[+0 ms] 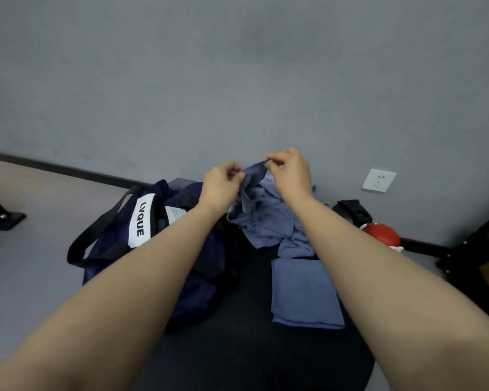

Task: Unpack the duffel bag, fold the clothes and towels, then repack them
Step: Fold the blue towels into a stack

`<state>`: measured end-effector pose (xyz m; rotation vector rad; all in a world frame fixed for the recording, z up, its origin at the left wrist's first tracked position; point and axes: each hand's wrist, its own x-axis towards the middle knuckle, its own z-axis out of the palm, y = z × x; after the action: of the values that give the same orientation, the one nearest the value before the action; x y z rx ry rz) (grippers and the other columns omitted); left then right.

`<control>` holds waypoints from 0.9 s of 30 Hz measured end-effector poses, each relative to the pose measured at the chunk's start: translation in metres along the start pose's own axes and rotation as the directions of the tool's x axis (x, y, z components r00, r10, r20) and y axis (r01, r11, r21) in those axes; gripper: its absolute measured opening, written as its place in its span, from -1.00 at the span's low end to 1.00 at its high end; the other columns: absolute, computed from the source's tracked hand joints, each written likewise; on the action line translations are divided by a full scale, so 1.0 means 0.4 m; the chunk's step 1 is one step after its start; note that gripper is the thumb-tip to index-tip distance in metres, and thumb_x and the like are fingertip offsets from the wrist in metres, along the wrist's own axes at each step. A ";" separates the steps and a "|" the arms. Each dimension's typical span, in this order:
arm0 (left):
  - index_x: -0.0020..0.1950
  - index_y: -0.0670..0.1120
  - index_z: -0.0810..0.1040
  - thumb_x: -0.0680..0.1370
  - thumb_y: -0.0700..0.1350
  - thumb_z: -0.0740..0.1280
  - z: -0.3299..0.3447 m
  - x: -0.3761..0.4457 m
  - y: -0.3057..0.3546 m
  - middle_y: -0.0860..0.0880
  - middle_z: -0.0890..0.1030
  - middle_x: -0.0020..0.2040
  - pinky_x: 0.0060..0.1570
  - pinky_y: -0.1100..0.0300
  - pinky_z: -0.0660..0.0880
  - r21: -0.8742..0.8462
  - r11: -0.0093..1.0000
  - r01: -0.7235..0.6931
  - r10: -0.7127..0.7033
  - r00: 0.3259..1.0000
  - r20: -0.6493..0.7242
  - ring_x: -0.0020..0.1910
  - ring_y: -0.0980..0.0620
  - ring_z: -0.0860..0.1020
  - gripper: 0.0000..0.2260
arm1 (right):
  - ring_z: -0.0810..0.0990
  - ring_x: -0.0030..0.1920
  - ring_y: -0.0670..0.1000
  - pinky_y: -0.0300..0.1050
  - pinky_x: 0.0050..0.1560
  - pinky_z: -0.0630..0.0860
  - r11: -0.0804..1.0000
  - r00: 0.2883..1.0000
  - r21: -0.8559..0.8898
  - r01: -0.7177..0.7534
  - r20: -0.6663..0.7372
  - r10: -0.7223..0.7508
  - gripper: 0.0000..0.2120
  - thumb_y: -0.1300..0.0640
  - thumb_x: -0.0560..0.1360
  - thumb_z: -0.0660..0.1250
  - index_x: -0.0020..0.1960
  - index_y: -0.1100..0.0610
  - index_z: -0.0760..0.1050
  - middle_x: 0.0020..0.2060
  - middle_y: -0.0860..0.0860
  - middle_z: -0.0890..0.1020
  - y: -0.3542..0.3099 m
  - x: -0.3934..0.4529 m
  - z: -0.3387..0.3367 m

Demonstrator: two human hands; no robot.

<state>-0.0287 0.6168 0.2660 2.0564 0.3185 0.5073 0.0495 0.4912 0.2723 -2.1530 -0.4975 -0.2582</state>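
Observation:
A navy duffel bag (119, 244) with black straps and a white LVQUE label lies open on the floor at centre left. My left hand (220, 184) and my right hand (291, 172) each pinch the top edge of a crumpled blue cloth (263, 218), lifted above the bag's right end. The cloth hangs down in loose folds between my forearms. A folded blue towel (305, 292) lies flat on a dark mat (246, 334) below it.
A grey wall rises behind, with a white socket (378, 180) low on the right. A black garment (350, 210) and a red round object (381, 234) lie by the wall. Black frame legs (463, 255) stand at right, another at far left (0, 215).

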 end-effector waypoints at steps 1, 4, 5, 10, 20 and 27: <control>-0.05 -0.12 0.54 0.57 -0.25 0.24 -0.017 -0.005 0.024 0.02 0.54 -0.23 -0.34 0.44 0.37 0.000 1.000 -0.010 0.010 1.000 -0.010 -0.20 0.05 0.50 -0.90 | 0.55 0.06 0.08 -0.06 0.08 0.47 1.000 1.000 0.020 0.007 -0.004 -0.007 -0.82 0.17 0.55 0.31 0.09 0.15 0.63 0.06 0.09 0.56 -0.025 -0.001 -0.020; -0.02 -0.15 0.54 0.58 -0.27 0.23 -0.078 -0.017 0.095 0.03 0.52 -0.25 -0.36 0.54 0.34 -0.002 0.999 -0.041 0.041 0.998 -0.037 -0.22 0.08 0.47 -0.89 | 0.59 0.06 0.03 -0.05 0.11 0.50 0.997 1.000 0.071 0.024 0.009 -0.024 -0.83 0.16 0.54 0.32 0.07 0.14 0.63 0.02 0.05 0.65 -0.105 -0.009 -0.080; -0.01 -0.17 0.55 0.58 -0.27 0.23 -0.098 -0.020 0.120 0.00 0.53 -0.24 -0.34 0.52 0.34 -0.001 0.999 -0.054 0.054 0.998 -0.042 -0.21 0.06 0.48 -0.89 | 0.60 0.04 0.02 -0.10 0.08 0.50 0.996 0.999 0.082 0.030 0.015 -0.032 -0.83 0.16 0.54 0.31 0.07 0.13 0.62 -0.01 0.03 0.67 -0.132 -0.012 -0.100; -0.03 -0.13 0.53 0.57 -0.28 0.24 -0.193 -0.039 0.244 0.00 0.54 -0.20 -0.23 0.31 0.37 0.022 0.994 -0.103 0.104 0.993 -0.054 -0.16 0.02 0.49 -0.89 | 0.62 -0.02 0.01 -0.05 0.09 0.52 0.986 0.995 0.135 0.102 -0.018 -0.101 -0.86 0.17 0.52 0.32 0.04 0.12 0.62 -0.14 -0.03 0.66 -0.267 -0.028 -0.194; -0.16 -0.05 0.42 0.49 -0.15 0.39 -0.284 -0.076 0.504 0.07 0.52 -0.29 -0.42 0.46 0.36 -0.010 0.990 -0.138 0.136 0.983 -0.120 -0.30 0.16 0.48 -0.86 | 0.63 -0.05 0.01 -0.01 0.04 0.55 0.971 0.973 0.052 0.232 0.006 -0.232 -0.86 0.16 0.46 0.32 -0.15 -0.03 0.63 -0.14 -0.02 0.69 -0.508 -0.019 -0.343; -0.10 -0.10 0.49 0.53 -0.21 0.27 -0.362 -0.098 0.619 -0.03 0.51 -0.29 -0.03 0.01 0.56 0.001 0.987 -0.163 0.162 0.983 -0.081 -0.17 -0.05 0.52 -0.96 | 0.58 -0.10 -0.07 -0.24 -0.08 0.47 0.961 0.967 0.111 0.253 -0.006 -0.254 -0.88 0.12 0.50 0.35 -0.03 0.08 0.64 -0.14 -0.02 0.66 -0.586 -0.036 -0.440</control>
<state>-0.1269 0.5841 0.5364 2.0703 0.1972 0.6911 -0.0672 0.4685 0.5405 -1.9817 -0.7766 -0.3548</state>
